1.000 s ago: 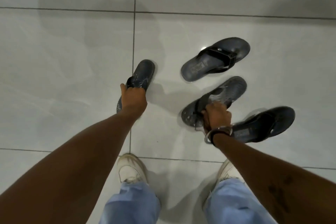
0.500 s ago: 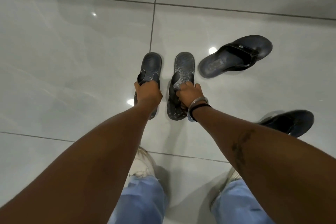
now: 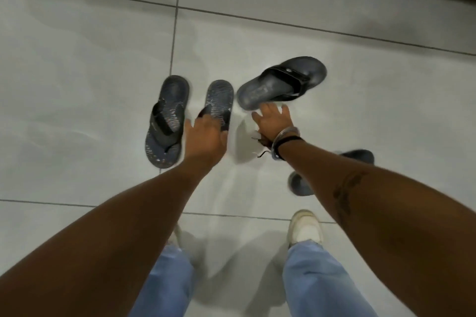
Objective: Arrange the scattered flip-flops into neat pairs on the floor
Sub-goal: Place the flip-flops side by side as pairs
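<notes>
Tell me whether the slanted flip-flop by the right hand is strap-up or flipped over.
Strap-up: the slanted flip-flop shows its black strap across the footbed, sole down.

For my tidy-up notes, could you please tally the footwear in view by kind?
Dark flip-flops: 4, two side by side, one angled, one part-hidden by the right arm
White shoes worn: 1 clear; the other barely shows
Total: 5
</notes>
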